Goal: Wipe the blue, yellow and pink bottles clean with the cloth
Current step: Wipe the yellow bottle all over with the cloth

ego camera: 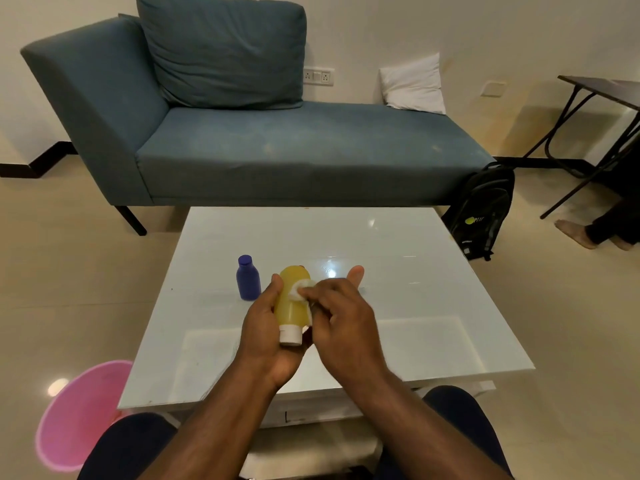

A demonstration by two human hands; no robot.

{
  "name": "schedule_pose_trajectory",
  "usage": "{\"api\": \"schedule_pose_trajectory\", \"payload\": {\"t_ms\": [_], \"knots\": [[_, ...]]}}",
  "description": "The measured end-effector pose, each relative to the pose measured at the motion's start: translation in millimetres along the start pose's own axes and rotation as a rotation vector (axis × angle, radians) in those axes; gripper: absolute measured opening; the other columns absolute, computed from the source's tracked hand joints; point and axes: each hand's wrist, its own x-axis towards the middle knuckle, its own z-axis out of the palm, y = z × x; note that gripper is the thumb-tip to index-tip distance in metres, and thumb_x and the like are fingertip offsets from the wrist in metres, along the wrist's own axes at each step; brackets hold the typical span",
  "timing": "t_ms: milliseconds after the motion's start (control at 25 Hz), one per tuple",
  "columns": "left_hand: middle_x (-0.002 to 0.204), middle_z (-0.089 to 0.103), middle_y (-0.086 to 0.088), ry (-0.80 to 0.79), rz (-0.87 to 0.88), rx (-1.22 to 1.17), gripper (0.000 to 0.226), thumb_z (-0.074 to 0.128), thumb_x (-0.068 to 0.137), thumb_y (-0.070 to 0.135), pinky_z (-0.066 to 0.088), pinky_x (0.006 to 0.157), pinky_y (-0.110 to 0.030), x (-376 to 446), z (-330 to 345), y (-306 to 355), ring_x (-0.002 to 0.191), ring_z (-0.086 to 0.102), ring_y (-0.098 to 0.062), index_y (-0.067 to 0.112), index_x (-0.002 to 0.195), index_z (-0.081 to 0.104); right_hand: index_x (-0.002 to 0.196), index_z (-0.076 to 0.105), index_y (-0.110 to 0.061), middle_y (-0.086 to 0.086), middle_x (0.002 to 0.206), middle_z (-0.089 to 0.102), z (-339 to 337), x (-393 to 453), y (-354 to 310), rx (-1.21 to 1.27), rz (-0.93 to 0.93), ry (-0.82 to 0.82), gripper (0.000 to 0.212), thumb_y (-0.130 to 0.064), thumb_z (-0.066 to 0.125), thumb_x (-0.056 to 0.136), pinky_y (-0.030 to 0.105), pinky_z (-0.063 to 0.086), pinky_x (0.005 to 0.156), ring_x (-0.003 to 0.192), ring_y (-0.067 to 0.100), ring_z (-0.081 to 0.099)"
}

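Yellow bottle (pixel 292 303), cap toward the person, lies gripped in the left hand (pixel 266 327) above the counter (pixel 415 306) while the right hand (pixel 341 317) pinches the cloth (pixel 300 291) against it, so wiping looks underway, with turning probably next.

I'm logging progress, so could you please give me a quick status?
Left hand grips yellow bottle, cap toward wearer. Right hand presses white cloth on it. Blue bottle upright on table.

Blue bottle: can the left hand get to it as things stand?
Probably not right away. The left hand grips the yellow bottle while the right hand rubs the cloth on it. The blue bottle stands upright just beyond it, with nothing between.
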Motion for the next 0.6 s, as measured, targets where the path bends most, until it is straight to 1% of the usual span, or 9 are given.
{"api": "schedule_pose_trajectory", "payload": {"t_ms": [40, 120, 200, 240, 280, 360, 440, 520, 600], "knots": [[0.092, 0.076, -0.014, -0.012, 0.004, 0.009, 0.047, 0.051, 0.098, 0.049, 0.059, 0.069, -0.038, -1.3, 1.4, -0.3, 0.081, 0.076, -0.027, 0.010, 0.124, 0.058, 0.106, 0.070, -0.018, -0.004, 0.103, 0.060, -0.8, 4.9, -0.6, 0.020, 0.039, 0.025, 0.023, -0.006, 0.058, 0.090, 0.012, 0.048, 0.080, 0.092, 0.004, 0.058], [0.090, 0.077, -0.014, -0.023, 0.003, 0.010, 0.046, 0.050, 0.098, 0.048, 0.056, 0.071, -0.041, -2.1, 3.9, 2.6, 0.079, 0.076, -0.027, 0.011, 0.123, 0.059, 0.102, 0.071, -0.021, -0.007, 0.101, 0.060, 2.5, 4.3, -3.6, 0.069, 0.077, 0.061, 0.022, -0.006, 0.059, 0.090, 0.013, 0.049, 0.079, 0.093, 0.003, 0.059], [0.087, 0.076, -0.014, -0.012, 0.027, -0.014, 0.044, 0.050, 0.099, 0.047, 0.059, 0.063, -0.038, 1.1, 4.7, 6.5, 0.072, 0.076, -0.025, 0.011, 0.123, 0.060, 0.099, 0.071, -0.023, -0.010, 0.099, 0.060, 7.5, -7.5, -6.4, 0.121, 0.087, 0.073, 0.024, -0.005, 0.060, 0.089, 0.017, 0.051, 0.077, 0.093, 0.005, 0.059], [0.092, 0.075, -0.014, 0.005, 0.060, -0.017, 0.043, 0.051, 0.099, 0.045, 0.060, 0.059, -0.036, 3.0, 4.2, 7.8, 0.071, 0.075, -0.024, 0.013, 0.126, 0.060, 0.098, 0.071, -0.024, -0.011, 0.098, 0.060, 9.5, -14.0, -7.3, 0.137, 0.091, 0.070, 0.024, -0.005, 0.060, 0.089, 0.018, 0.051, 0.076, 0.094, 0.005, 0.060], [0.103, 0.074, -0.013, 0.021, 0.101, -0.006, 0.040, 0.051, 0.100, 0.042, 0.060, 0.058, -0.036, 5.2, 2.4, 8.0, 0.073, 0.076, -0.023, 0.017, 0.130, 0.061, 0.097, 0.071, -0.025, -0.013, 0.098, 0.061, 10.2, -18.6, -8.0, 0.149, 0.096, 0.067, 0.024, -0.005, 0.061, 0.089, 0.018, 0.051, 0.075, 0.095, 0.006, 0.060], [0.120, 0.069, -0.014, 0.011, 0.151, 0.036, 0.035, 0.049, 0.101, 0.039, 0.060, 0.061, -0.036, 7.1, -0.5, 7.2, 0.080, 0.076, -0.022, 0.024, 0.130, 0.062, 0.095, 0.071, -0.026, -0.014, 0.096, 0.062, 8.5, -17.2, -7.8, 0.174, 0.104, 0.074, 0.024, -0.005, 0.062, 0.088, 0.017, 0.052, 0.074, 0.094, 0.006, 0.061], [0.116, 0.070, -0.013, -0.021, 0.143, 0.082, 0.032, 0.051, 0.100, 0.039, 0.061, 0.068, -0.039, 3.2, 2.3, 7.6, 0.084, 0.077, -0.024, 0.024, 0.125, 0.065, 0.095, 0.071, -0.026, -0.014, 0.095, 0.063, 4.1, -6.7, -8.5, 0.183, 0.109, 0.085, 0.023, -0.006, 0.062, 0.089, 0.016, 0.051, 0.073, 0.093, 0.005, 0.061], [0.107, 0.073, -0.013, -0.031, 0.127, 0.178, 0.032, 0.056, 0.098, 0.041, 0.058, 0.084, -0.046, 0.3, 5.4, 7.2, 0.091, 0.075, -0.026, 0.021, 0.119, 0.068, 0.095, 0.070, -0.025, -0.016, 0.093, 0.064, -0.3, 7.8, -10.2, 0.177, 0.106, 0.098, 0.020, -0.008, 0.060, 0.090, 0.014, 0.051, 0.074, 0.091, 0.004, 0.061], [0.113, 0.072, -0.017, -0.023, 0.116, 0.262, 0.032, 0.058, 0.096, 0.041, 0.050, 0.099, -0.054, -0.9, 7.2, 4.6, 0.106, 0.071, -0.033, 0.019, 0.116, 0.070, 0.096, 0.068, -0.027, -0.025, 0.091, 0.061, -2.9, 21.0, -12.4, 0.149, 0.103, 0.108, 0.016, -0.013, 0.060, 0.091, 0.013, 0.050, 0.078, 0.091, -0.002, 0.059]]}}
